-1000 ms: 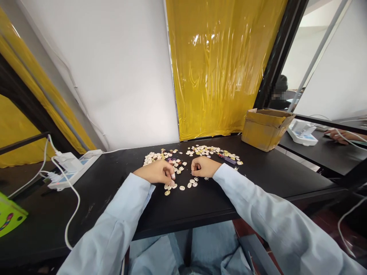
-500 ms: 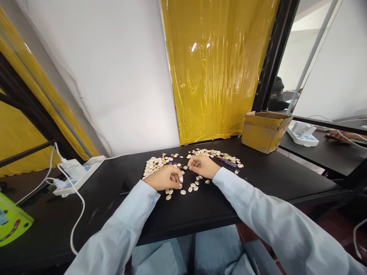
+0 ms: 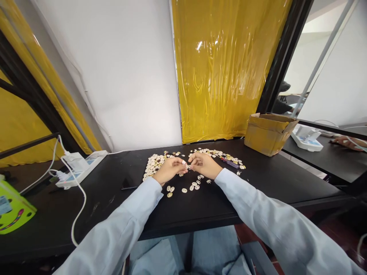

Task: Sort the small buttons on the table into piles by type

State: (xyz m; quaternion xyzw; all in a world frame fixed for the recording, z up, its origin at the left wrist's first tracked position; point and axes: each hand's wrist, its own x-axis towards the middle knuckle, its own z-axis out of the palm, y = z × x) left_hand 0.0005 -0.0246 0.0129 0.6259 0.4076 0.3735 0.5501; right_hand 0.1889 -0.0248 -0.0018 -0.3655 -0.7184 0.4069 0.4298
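Observation:
My left hand is closed in a pinch, its fingertips on a small cream oval piece. Facing it, my right hand also pinches at a small pale piece, and the fingertips of both hands almost meet. Where one piece ends and the other begins is too small to tell. Several loose cream oval pieces with dark holes lie just in front of the hands. Behind my left hand spreads a dense pile of such pieces; more lie scattered behind my right hand, beside a purple-handled tool.
A worn cardboard box stands at the back right of the black table. To the left are a white power strip with cables and a bright green container. Another person's hand rests on a neighbouring table.
My left hand has moved up and right, from above the loose pieces to meet my right hand's fingertips. My right hand has stayed nearly in place. The view has shifted slightly.

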